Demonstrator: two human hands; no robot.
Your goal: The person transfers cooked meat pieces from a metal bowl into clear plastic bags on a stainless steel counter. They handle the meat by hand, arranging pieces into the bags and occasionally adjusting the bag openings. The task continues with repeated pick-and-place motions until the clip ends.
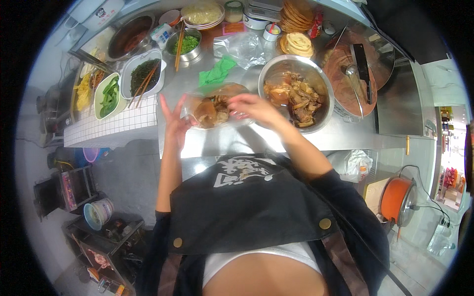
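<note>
Pieces of brown cooked meat point(211, 113) lie in a clear plastic-covered dish point(237, 88) on the steel counter before me. My left hand point(176, 122) is at the dish's left edge, two fingers spread upward and the thumb against the rim; whether it pinches the plastic is unclear. Over the dish's right side, my right hand point(255, 109) is blurred, its fingers bent at the meat, so any grip is hidden. Just right of it stands a steel basin point(327, 107) with more braised meat point(303, 100). A green cloth point(217, 71) lies behind the dish.
A round chopping board point(339, 79) at right bears a cleaver point(361, 70) and a ladle point(351, 72). Clear plastic bags point(240, 48) and flatbreads point(296, 44) are behind. At left stand tubs of seaweed point(142, 76) and leafy greens point(110, 97), chopsticks point(180, 48) and a chopped-herb bowl point(198, 55).
</note>
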